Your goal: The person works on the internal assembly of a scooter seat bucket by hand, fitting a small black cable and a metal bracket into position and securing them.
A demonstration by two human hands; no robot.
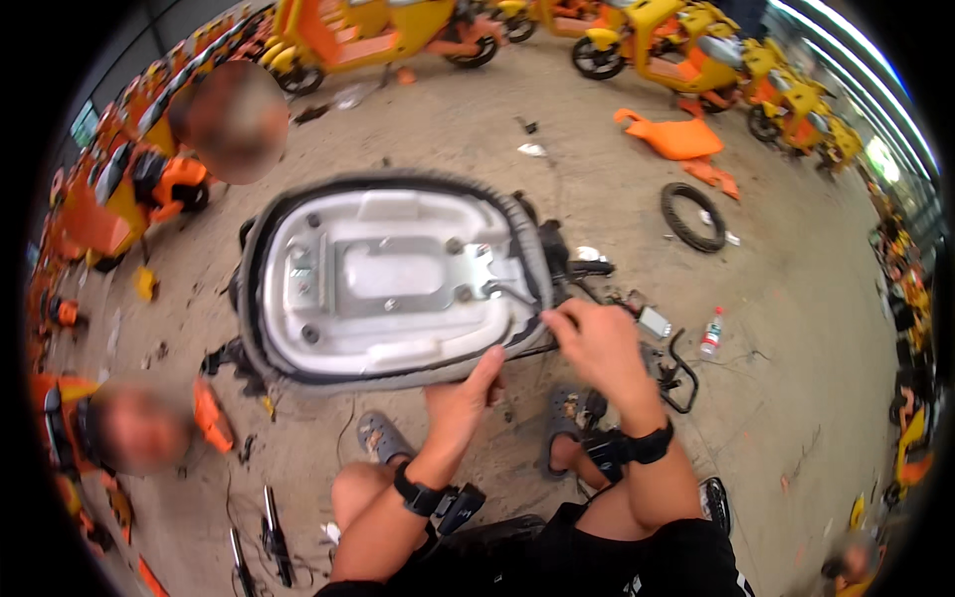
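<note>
An upturned seat (348,324) lies in front of me, showing its white plastic underside, grey cover with a dark rim, and a silver metal plate (338,308) with a latch piece at the right. My left hand (458,403) grips the seat's near edge, thumb up along the rim; its other fingers are mostly hidden. My right hand (597,348) has its fingertips pinched on the seat's edge at the right end. What lies under the seat is largely hidden.
Rows of yellow-orange scooters (647,60) line the back and sides. On the concrete floor lie orange panels (671,139), a black tyre (691,235), a bottle (712,332), a bent black bar (684,388), fork tubes (278,547) and small parts. A few areas are blurred.
</note>
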